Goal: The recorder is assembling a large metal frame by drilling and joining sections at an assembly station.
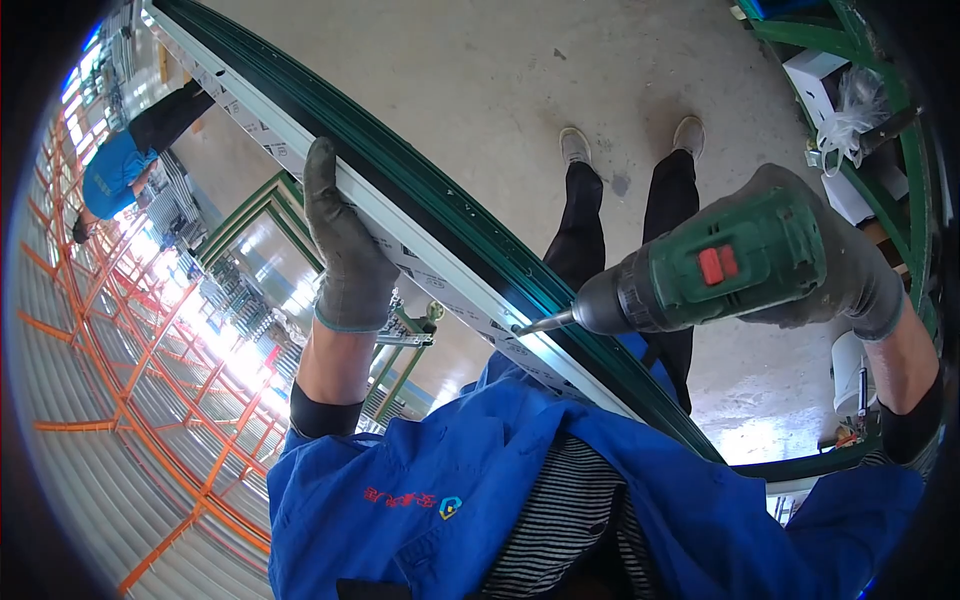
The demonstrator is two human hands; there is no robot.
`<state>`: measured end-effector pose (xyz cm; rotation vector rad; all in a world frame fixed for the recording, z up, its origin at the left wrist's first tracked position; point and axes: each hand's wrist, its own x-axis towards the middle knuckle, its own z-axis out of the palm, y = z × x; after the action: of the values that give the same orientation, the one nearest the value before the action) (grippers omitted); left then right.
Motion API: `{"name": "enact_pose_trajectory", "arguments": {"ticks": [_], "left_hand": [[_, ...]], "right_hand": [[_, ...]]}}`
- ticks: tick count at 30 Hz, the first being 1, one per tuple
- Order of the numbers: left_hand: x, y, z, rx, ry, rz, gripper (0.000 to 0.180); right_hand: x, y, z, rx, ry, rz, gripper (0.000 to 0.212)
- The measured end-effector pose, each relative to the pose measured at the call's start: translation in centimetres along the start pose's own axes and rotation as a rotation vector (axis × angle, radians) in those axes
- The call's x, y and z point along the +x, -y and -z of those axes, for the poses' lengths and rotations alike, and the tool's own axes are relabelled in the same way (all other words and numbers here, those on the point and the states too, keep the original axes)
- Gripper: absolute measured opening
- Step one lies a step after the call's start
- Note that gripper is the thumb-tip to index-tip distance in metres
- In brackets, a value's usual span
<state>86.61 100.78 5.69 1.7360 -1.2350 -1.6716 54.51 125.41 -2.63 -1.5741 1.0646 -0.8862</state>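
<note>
A long metal profile (415, 190), dark green along one side and pale with printed film along the other, runs slantwise from the upper left to the lower right. My left hand (350, 250), in a grey glove, holds its pale edge; some of the fingers are hidden by the profile. My right hand (855, 250), gloved too, is wrapped round a green cordless drill (740, 255) with a red button. The drill's bit (545, 323) points left, its tip against the pale strip. Whether a screw sits at the tip is too small to tell.
A green rack (905, 200) with a clear plastic bag (855, 115) stands at the right, a white bucket (848, 370) below it. Green frames (265, 215) stand at the left. Farther left, another person in a blue top (115, 175) bends over. Concrete floor (480, 80) spreads beyond the profile.
</note>
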Motion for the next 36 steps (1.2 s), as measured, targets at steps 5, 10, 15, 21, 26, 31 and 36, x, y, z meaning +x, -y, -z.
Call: {"name": "enact_pose_trajectory", "arguments": {"ticks": [5, 10, 15, 21, 26, 31, 36], "left_hand": [[0.4, 0.1, 0.4, -0.020, 0.045, -0.002, 0.036], [0.2, 0.1, 0.5, -0.028, 0.012, -0.002, 0.036], [0.3, 0.1, 0.5, -0.038, 0.026, 0.007, 0.037], [0.4, 0.0, -0.1, -0.063, -0.022, 0.024, 0.036], [0.5, 0.1, 0.1, -0.068, 0.010, 0.025, 0.036], [0.2, 0.0, 0.2, -0.070, 0.004, 0.019, 0.036], [0.6, 0.8, 0.5, -0.062, 0.025, 0.013, 0.036]], "right_hand": [[-0.1, -0.2, 0.1, 0.042, 0.005, -0.010, 0.068], [0.1, -0.5, 0.3, 0.058, 0.027, -0.018, 0.071], [-0.3, -0.4, 0.3, 0.031, 0.010, -0.008, 0.073], [-0.2, 0.1, 0.6, 0.088, -0.026, 0.019, 0.070], [0.5, 0.3, 1.0, 0.147, 0.000, -0.082, 0.068], [0.5, -0.6, -0.2, 0.001, 0.056, 0.087, 0.072], [0.8, -0.4, -0.9, 0.394, 0.072, -0.131, 0.074]]}}
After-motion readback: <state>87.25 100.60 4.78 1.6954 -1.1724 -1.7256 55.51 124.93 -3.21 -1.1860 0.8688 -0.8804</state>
